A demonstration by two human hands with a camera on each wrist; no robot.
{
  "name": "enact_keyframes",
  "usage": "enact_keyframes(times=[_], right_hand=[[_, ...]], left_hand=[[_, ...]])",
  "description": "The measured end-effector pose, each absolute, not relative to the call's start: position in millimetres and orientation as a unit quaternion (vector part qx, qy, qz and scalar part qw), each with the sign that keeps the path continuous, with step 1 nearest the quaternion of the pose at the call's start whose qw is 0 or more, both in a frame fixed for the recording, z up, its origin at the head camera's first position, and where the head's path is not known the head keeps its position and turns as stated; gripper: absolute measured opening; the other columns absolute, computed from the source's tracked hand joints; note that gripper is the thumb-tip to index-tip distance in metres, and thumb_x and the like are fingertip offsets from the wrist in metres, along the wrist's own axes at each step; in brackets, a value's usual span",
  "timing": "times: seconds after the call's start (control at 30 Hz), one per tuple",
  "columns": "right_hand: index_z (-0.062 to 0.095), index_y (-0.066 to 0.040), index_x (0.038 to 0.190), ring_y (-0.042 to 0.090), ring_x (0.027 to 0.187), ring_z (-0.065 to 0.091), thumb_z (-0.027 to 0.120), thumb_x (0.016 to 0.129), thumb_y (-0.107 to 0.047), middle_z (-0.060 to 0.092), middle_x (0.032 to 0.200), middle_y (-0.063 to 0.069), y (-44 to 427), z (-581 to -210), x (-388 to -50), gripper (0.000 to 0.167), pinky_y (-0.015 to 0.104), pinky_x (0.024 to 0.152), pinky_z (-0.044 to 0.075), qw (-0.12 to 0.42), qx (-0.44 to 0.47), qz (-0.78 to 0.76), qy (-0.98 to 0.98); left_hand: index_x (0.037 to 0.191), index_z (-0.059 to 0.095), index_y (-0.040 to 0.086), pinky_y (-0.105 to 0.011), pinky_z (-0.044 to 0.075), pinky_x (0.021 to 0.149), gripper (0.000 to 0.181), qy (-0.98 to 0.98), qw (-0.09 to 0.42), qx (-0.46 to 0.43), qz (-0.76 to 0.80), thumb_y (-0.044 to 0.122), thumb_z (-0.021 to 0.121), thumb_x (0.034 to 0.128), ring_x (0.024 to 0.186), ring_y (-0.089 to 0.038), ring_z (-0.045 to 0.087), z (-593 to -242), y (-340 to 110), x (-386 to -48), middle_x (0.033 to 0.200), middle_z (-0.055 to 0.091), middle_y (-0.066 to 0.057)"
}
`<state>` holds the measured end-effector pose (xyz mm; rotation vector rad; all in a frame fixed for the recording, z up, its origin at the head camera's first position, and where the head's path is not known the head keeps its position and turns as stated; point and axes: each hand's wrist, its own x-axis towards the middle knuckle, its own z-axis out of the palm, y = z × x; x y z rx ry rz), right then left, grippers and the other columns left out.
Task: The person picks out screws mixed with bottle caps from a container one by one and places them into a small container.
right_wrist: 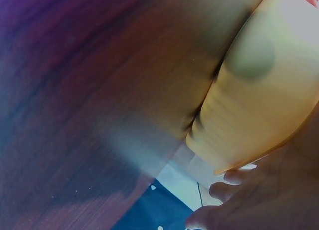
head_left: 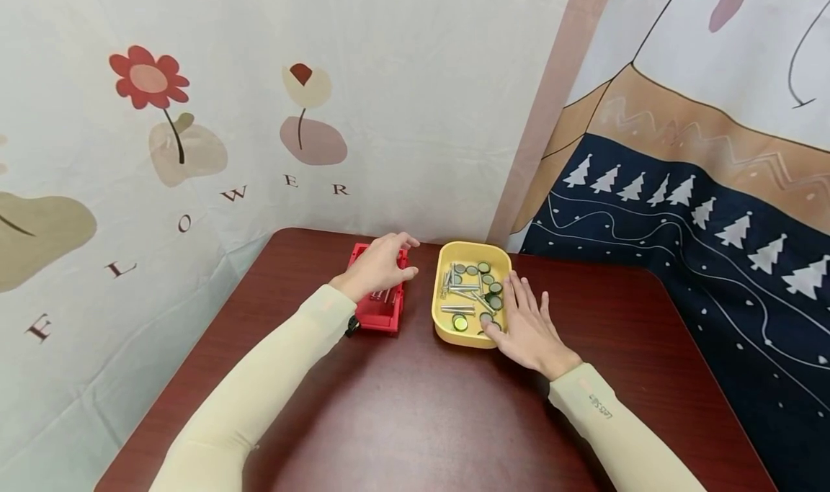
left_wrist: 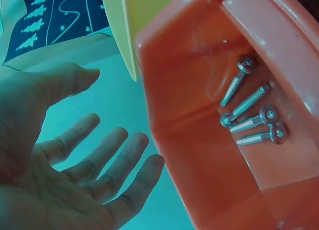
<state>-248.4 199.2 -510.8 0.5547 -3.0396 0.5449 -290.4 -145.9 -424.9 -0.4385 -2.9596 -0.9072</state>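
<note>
The left hand (head_left: 382,265) spreads empty over the red bin (head_left: 379,327) of bolts (left_wrist: 278,134); the right hand (head_left: 530,333), fingers straight, apparently touches the yellow tray (head_left: 468,339) of round caps (head_left: 460,323) and bolts. Likely mid-sorting; another bolt calls for a pinch.

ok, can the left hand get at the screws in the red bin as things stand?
Looks like yes: the left hand is empty and right by the red bin, fingers apart, and I see nothing covering the screws.
</note>
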Motion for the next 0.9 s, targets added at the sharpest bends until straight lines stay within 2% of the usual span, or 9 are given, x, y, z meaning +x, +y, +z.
enact_keyframes(times=[0.63, 0.9], right_hand=[[0.015, 0.000, 0.185, 0.051, 0.183, 0.008, 0.058, 0.114, -0.061, 0.004, 0.198, 0.019, 201, -511, -249, 0.104, 0.085, 0.141, 0.005, 0.006, 0.180, 0.169, -0.969], [0.014, 0.000, 0.185, 0.051, 0.183, 0.008, 0.059, 0.114, -0.060, 0.004, 0.198, 0.020, 202, -512, -250, 0.103, 0.086, 0.141, 0.003, 0.002, 0.182, 0.172, -0.968]], left_hand=[[0.165, 0.062, 0.022, -0.054, 0.058, 0.127, 0.072, -0.958, -0.035, -0.214, -0.185, 0.034, 0.092, 0.1009, 0.154, -0.033, 0.058, -422, -99, -289, 0.168, 0.061, -0.009], [0.162, 0.066, 0.023, -0.062, 0.055, 0.126, 0.068, -0.960, -0.017, -0.255, -0.114, 0.038, 0.092, 0.1011, 0.153, -0.034, 0.060, -425, -80, -290, 0.168, 0.061, -0.009]])
